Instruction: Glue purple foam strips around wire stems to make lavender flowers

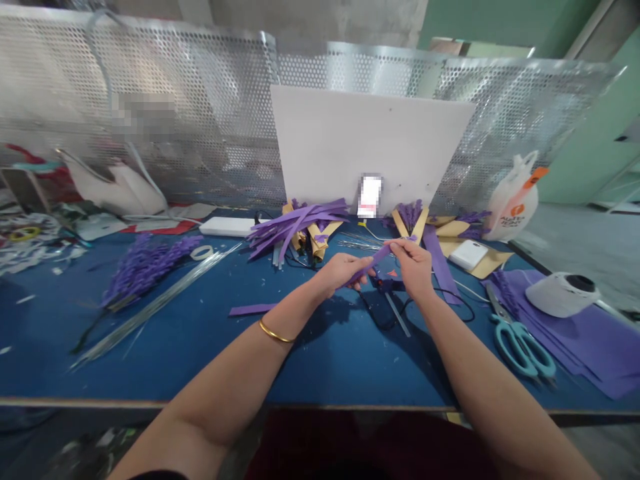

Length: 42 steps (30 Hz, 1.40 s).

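Note:
Both my hands are raised over the middle of the blue table [210, 347], pinching one purple paper strip [376, 257] between them. My left hand [344, 272], with a gold bangle on the wrist, grips the strip's lower end. My right hand [414, 264] pinches its upper end with thumb and fingers closed. Below my hands lies a dark tool with a black cord [389, 301]. A loose purple strip [251, 309] lies flat on the table left of my left forearm.
A pile of purple strips [295, 227] sits at the back centre by a white board [365, 143]. Finished purple flower stems [145, 263] and thin wires [160, 303] lie left. Teal scissors [523, 343], purple sheets [585, 340] and a white tape roll [565, 293] lie right.

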Each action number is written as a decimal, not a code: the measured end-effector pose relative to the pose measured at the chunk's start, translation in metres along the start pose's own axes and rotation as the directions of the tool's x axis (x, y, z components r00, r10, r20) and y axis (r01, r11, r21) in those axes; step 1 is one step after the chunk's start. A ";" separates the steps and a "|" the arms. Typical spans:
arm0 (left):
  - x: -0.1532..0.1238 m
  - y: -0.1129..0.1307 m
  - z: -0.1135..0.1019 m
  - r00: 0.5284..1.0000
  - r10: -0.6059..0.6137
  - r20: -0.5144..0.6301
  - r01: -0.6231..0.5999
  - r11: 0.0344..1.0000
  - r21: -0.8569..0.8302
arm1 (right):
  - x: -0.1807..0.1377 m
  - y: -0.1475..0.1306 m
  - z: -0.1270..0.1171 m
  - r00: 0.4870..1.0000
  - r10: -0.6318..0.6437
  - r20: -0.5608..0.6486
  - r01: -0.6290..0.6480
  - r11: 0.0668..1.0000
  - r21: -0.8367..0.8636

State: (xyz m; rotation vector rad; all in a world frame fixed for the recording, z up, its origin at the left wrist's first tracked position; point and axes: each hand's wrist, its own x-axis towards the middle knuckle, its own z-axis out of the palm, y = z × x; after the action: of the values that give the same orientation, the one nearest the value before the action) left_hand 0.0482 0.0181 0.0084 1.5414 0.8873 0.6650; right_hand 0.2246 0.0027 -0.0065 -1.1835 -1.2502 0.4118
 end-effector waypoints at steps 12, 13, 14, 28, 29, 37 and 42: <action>-0.007 -0.004 0.014 0.884 0.423 -0.198 -0.066 0.533 0.843 | -0.012 -0.003 0.012 0.897 0.369 0.244 -0.421 0.880 0.218; -0.006 -0.004 0.014 0.897 0.396 -0.197 -0.076 0.576 0.814 | -0.011 -0.003 0.011 0.901 0.364 0.234 -0.415 0.882 0.226; -0.005 -0.003 0.013 0.906 0.375 -0.198 -0.083 0.613 0.786 | -0.010 -0.003 0.010 0.902 0.364 0.230 -0.414 0.881 0.230; -0.007 -0.003 0.016 0.862 0.475 -0.176 -0.045 0.419 0.907 | -0.010 -0.006 0.012 0.875 0.375 0.308 -0.465 0.827 0.316; -0.007 -0.002 0.016 0.851 0.497 -0.169 -0.039 0.381 0.924 | -0.011 -0.006 0.013 0.866 0.372 0.333 -0.474 0.823 0.314; -0.012 0.001 0.021 0.827 0.541 -0.154 -0.121 0.439 0.890 | -0.015 0.001 0.017 0.909 0.372 0.189 -0.414 0.863 0.290; 0.003 -0.012 0.011 0.917 0.302 -0.262 -0.125 0.839 0.529 | -0.014 -0.004 0.015 0.925 0.327 0.195 -0.372 0.886 0.275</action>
State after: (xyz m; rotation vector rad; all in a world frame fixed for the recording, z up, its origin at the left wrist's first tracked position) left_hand 0.0573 0.0150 -0.0055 2.0599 1.2248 0.9329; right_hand 0.2055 -0.0031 -0.0123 -1.1220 -1.0420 0.9441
